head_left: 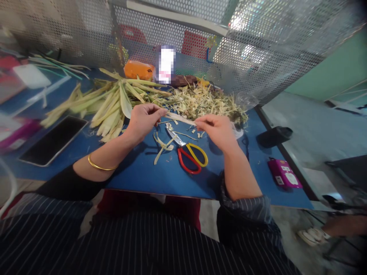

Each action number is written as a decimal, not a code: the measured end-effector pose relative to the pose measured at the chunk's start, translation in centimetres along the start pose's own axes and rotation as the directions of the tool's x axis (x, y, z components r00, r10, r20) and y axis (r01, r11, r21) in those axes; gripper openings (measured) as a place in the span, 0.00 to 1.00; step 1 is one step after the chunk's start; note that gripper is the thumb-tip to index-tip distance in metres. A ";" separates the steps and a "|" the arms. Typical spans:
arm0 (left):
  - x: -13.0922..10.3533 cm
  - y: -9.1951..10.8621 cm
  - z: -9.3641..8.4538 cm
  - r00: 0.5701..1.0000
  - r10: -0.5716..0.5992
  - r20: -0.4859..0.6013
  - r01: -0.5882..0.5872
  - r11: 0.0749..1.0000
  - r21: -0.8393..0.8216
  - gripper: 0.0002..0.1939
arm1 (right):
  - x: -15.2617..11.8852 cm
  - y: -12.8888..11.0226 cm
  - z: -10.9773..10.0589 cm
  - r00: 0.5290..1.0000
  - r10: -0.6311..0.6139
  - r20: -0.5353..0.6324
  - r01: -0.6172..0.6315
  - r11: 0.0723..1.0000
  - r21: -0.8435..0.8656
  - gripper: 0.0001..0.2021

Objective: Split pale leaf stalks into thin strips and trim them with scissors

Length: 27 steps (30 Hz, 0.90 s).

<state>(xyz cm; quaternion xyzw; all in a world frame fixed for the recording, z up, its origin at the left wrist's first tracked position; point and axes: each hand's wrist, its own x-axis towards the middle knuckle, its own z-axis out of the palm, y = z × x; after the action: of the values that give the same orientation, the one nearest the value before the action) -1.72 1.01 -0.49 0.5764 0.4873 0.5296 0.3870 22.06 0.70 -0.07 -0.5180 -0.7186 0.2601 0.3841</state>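
Observation:
A pale, narrow strip (181,118) is stretched between my two hands above the blue table (137,168). My left hand (145,119) pinches its left end, and my right hand (215,129) pinches the right end. Just below the strip lie scissors (185,147) with one red and one yellow handle, their blades pointing up and left. Beside the blades are loose curled strips (163,147). Behind my left hand spreads a bundle of long pale-green husks (110,103). A heap of shredded husk scraps (200,101) sits behind my right hand.
A black tablet-like device (54,141) lies at the left. An orange packet (139,70) and a lit phone (165,64) stand at the back, before a perforated metal screen (172,26). Rightward are a black cylinder (273,136) and a purple packet (284,173). A person's foot (312,236) shows lower right.

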 end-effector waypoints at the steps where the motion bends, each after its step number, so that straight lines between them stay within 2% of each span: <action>1: 0.1 -0.1 -0.1 1.000 0.000 -0.016 0.000 1.000 -0.023 0.10 | -0.2 0.0 -0.1 0.999 -0.005 0.048 0.006 0.999 -0.034 0.06; 3: 0.4 -0.3 -0.1 0.996 -0.021 -0.083 0.013 0.995 -0.102 0.11 | -0.3 0.0 0.1 0.998 0.013 0.060 -0.012 1.000 -0.008 0.08; 6: 0.6 -0.5 0.1 0.966 -0.046 -0.254 -0.016 0.972 -0.235 0.14 | -0.3 0.1 1.0 0.996 0.081 -0.030 -0.074 0.982 0.174 0.07; 8: 0.4 -0.7 0.3 0.954 -0.047 -0.295 -0.035 0.963 -0.268 0.15 | -0.3 0.0 1.8 0.988 0.131 -0.076 -0.105 0.955 0.279 0.06; 10: 0.0 -0.8 0.6 0.975 -0.059 -0.215 -0.001 0.963 -0.270 0.14 | -0.5 -0.4 2.6 0.981 0.171 -0.093 -0.129 0.929 0.348 0.06; 13: -0.7 -0.9 1.1 0.995 -0.099 -0.011 0.092 0.960 -0.265 0.14 | -1.1 -1.1 4.0 0.981 0.184 -0.057 -0.146 0.902 0.406 0.07; 16: -1.2 -0.7 1.5 0.988 -0.148 0.046 0.155 0.945 -0.289 0.13 | -2.1 -1.7 5.6 0.986 0.163 -0.029 -0.139 0.906 0.399 0.07; 19: -1.4 -0.4 1.7 0.978 -0.211 0.007 0.200 0.918 -0.343 0.13 | -2.9 -2.3 7.0 0.992 0.124 0.011 -0.120 0.938 0.324 0.06; 21: -1.5 -0.2 1.7 0.970 -0.242 0.012 0.228 0.896 -0.381 0.12 | -3.2 -2.7 7.1 0.996 0.061 0.065 -0.074 0.971 0.227 0.06; 23: -1.4 -0.1 1.5 0.967 -0.254 0.036 0.246 0.881 -0.403 0.11 | -3.3 -3.1 6.4 0.990 -0.032 0.140 0.023 0.997 0.072 0.08; 25: -1.2 -0.1 1.3 0.968 -0.246 0.041 0.242 0.883 -0.403 0.10 | -3.3 -3.3 4.9 0.969 -0.095 0.227 0.130 0.981 -0.145 0.09; 27: -0.8 -0.2 1.0 0.972 -0.233 0.024 0.224 0.900 -0.373 0.09 | -3.5 -3.1 3.2 0.955 -0.037 0.294 0.159 0.902 -0.402 0.09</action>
<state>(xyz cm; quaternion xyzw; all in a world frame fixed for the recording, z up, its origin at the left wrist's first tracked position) -0.76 0.32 -0.97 0.4256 0.4460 0.5695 0.5437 18.35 -3.59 -0.48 -0.5094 -0.8300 0.1497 0.1707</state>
